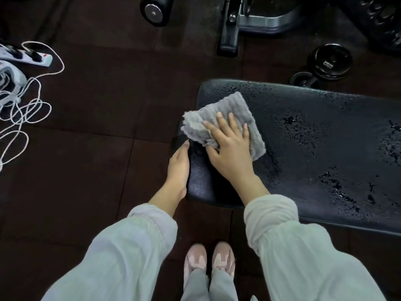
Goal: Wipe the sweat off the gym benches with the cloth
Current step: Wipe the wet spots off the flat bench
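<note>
The cloth [225,121], soft and light, lies folded at the end of the wet bench [303,135], pressed flat under the straight fingers of the right hand [230,148]. The bench edge is touched by the left hand [179,168]; whether it is gripped cannot be told. The pad looks slippery, so broad palm pressure is judged best.

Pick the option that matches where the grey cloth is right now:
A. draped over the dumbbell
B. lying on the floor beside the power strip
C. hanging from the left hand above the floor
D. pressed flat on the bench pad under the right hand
D: the right hand lies with straight fingers on the grey cloth, flat on the wet bench pad; the left hand rests against the pad's end.
</note>
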Demonstrator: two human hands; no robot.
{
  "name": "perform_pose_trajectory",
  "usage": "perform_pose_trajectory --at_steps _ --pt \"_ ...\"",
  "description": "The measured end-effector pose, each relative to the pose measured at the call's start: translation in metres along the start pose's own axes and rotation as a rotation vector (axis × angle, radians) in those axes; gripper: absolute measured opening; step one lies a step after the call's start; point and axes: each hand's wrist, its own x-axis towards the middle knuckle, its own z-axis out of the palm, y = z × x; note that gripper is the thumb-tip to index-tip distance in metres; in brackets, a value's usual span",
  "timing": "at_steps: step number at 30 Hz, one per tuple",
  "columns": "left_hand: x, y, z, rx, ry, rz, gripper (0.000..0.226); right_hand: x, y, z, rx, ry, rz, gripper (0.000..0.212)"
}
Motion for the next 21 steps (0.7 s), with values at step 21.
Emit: perform_pose_trajectory --at_steps 21 --pt "0.034 0.037 0.022 0.123 -0.021 0.097 0.034 0.056 0.008 -0.011 0.086 -0.159 -0.167 0.043"
